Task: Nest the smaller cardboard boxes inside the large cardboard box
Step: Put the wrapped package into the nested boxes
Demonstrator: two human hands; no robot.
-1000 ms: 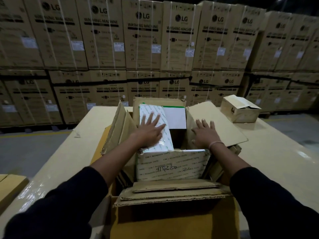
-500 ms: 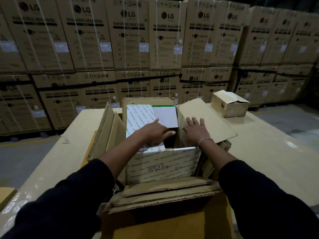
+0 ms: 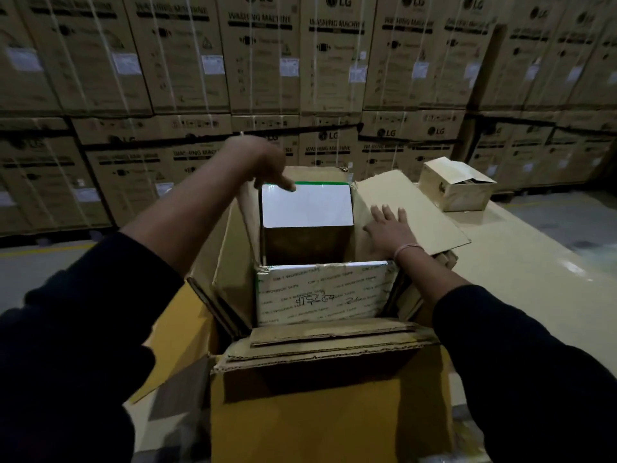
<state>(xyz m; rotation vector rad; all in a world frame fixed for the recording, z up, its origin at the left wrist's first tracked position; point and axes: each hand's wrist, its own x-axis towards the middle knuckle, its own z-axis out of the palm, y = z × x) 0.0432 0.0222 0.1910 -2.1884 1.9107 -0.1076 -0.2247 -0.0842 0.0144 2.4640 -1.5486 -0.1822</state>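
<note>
You're at a glossy tan table (image 3: 521, 282) in a dim warehouse; a wall of stacked LG washing machine cartons (image 3: 267, 61) fills the far side, grey floor (image 3: 40, 272) to the left. The large cardboard box (image 3: 320, 416) sits near you, flaps up. Inside it, an inner box (image 3: 320, 295) w/ white taped flaps stands open. Your left hand (image 3: 257, 162) pinches the top of the inner box's left flap. Your right hand (image 3: 387, 228) lies flat, fingers spread, on the right flap. A small box (image 3: 455, 185) sits far right on the table, well apart.
</note>
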